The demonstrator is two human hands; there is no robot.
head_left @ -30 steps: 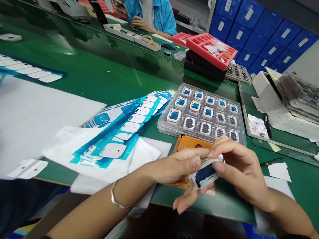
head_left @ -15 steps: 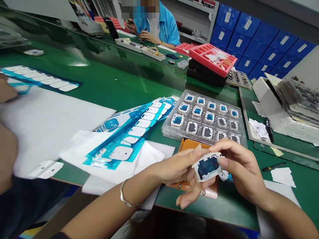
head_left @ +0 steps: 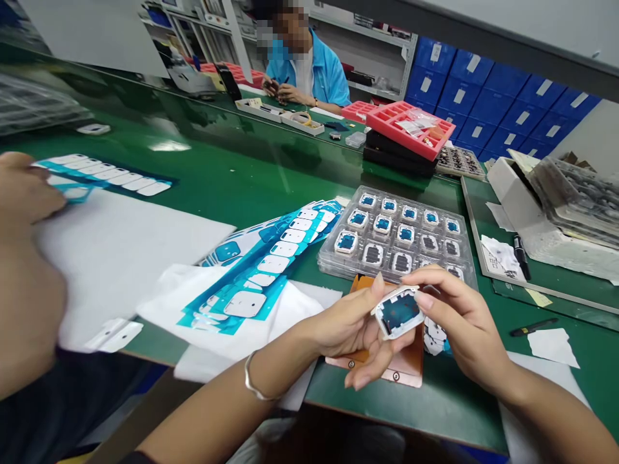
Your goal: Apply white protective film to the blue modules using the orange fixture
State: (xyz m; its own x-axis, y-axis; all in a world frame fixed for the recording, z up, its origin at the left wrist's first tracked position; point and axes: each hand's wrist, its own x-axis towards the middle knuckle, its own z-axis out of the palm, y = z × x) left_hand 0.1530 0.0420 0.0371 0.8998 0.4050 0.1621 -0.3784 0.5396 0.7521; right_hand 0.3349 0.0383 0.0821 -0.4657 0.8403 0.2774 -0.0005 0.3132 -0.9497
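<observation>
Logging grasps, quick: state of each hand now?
Left hand: holding the white-framed case, thumb at its edge.
Right hand: holding the same case, thumb at its opposite end.

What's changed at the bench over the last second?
The white watch case has been turned, its blue inside now facing the camera more. A co-worker's hand has come into view at far left. Unchanged: left hand and right hand hold the case; clear plastic tray stays put.
</observation>
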